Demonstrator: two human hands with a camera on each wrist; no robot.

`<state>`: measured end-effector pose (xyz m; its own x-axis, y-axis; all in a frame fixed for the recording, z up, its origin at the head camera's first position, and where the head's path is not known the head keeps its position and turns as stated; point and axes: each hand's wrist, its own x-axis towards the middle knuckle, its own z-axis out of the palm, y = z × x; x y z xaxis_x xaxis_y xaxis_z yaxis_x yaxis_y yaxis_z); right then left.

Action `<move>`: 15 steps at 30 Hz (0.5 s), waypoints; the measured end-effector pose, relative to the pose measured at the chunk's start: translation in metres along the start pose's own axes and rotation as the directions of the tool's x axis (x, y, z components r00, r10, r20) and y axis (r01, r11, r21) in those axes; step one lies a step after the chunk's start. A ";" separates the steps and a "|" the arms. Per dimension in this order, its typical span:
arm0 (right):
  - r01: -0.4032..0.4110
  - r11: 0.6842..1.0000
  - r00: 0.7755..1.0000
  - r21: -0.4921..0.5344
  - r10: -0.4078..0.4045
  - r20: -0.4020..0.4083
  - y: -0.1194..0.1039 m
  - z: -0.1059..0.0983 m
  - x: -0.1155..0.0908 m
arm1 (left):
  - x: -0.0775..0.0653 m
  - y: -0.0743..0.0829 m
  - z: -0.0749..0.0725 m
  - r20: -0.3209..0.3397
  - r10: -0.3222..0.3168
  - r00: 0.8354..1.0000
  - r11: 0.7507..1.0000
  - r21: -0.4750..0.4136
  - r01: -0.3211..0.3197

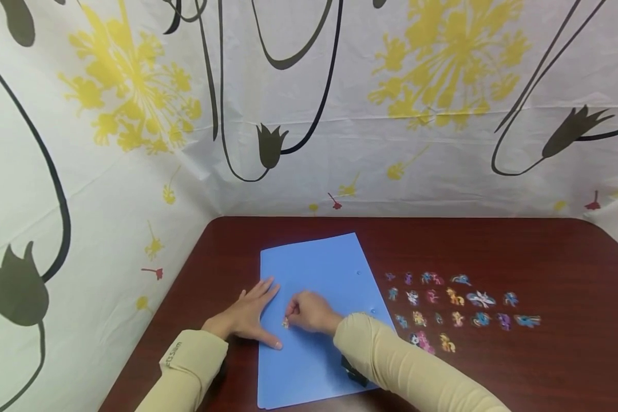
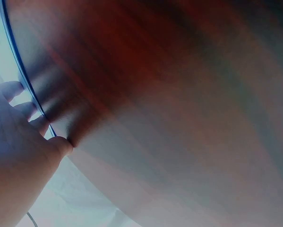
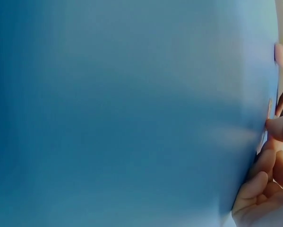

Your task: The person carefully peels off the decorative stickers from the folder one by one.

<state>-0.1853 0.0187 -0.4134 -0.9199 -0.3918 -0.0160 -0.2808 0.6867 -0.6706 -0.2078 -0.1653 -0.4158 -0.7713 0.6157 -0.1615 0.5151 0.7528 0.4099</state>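
A blue folder point(image 1: 314, 366) lies on the dark red-brown table. My left hand point(image 1: 247, 315) rests with spread, straight fingers on its left edge, the thumb over the blue surface. In the left wrist view the fingers of that left hand point(image 2: 18, 132) reach across the folder's edge. Over the folder's left half, my right hand point(image 1: 311, 312) pinches a small colourful sticker point(image 1: 285, 323) between thumb and fingertips, close against the blue surface. The right wrist view shows the sticker point(image 3: 269, 111) nearly edge-on under the thumb; the other fingers are curled.
Several small colourful pony stickers point(image 1: 458, 297) lie in rows on the table point(image 1: 571, 274), right of the folder. My right forearm point(image 1: 407, 360) crosses the folder's lower right. A white patterned cloth point(image 1: 298, 194) hangs behind the table and along its left side.
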 end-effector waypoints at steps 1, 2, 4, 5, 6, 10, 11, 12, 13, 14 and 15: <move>0.008 0.999 1.000 -0.032 -0.008 -0.005 0.000 0.001 0.000 | 0.000 0.000 0.000 0.002 0.000 1.000 1.000 0.001 0.000; 0.022 0.997 1.000 -0.069 -0.023 -0.013 0.000 0.002 0.001 | 0.000 0.000 0.000 0.000 -0.001 1.000 1.000 0.004 0.001; 0.046 0.990 0.998 -0.133 -0.050 -0.025 -0.001 0.005 0.001 | 0.000 -0.001 -0.001 -0.002 -0.003 1.000 1.000 0.008 0.003; 0.058 0.986 0.997 -0.158 -0.064 -0.031 -0.002 0.006 0.002 | 0.000 -0.001 -0.002 -0.002 -0.004 1.000 1.000 0.010 0.004; 0.068 0.982 0.997 -0.178 -0.075 -0.035 -0.002 0.007 0.002 | 0.000 -0.001 -0.002 -0.004 -0.004 1.000 1.000 0.008 0.004; 0.062 0.984 0.996 -0.169 -0.072 -0.056 -0.002 0.009 0.003 | 0.001 -0.002 -0.002 -0.003 -0.004 1.000 1.000 0.002 0.004; 0.057 0.986 0.996 -0.158 -0.067 -0.061 -0.001 0.009 0.003 | 0.001 -0.003 -0.002 0.000 -0.006 1.000 1.000 0.001 0.006; 0.056 0.988 0.996 -0.146 -0.066 -0.065 -0.001 0.009 0.003 | 0.001 -0.003 -0.001 0.001 -0.009 1.000 1.000 0.002 0.009; 0.055 0.990 0.995 -0.134 -0.065 -0.070 0.000 0.008 0.003 | 0.001 -0.004 -0.001 0.004 -0.013 1.000 1.000 0.005 0.013; 0.059 0.991 0.995 -0.124 -0.069 -0.075 0.001 0.007 0.003 | 0.001 -0.004 0.000 0.006 -0.016 1.000 1.000 0.005 0.016; 0.067 0.991 0.994 -0.117 -0.076 -0.078 0.002 0.007 0.003 | 0.001 -0.004 0.000 0.007 -0.020 1.000 1.000 0.008 0.020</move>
<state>-0.1864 0.0149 -0.4199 -0.9144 -0.3940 0.0931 -0.3717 0.7259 -0.5787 -0.2110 -0.1677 -0.4179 -0.7787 0.6023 -0.1757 0.5027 0.7665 0.3997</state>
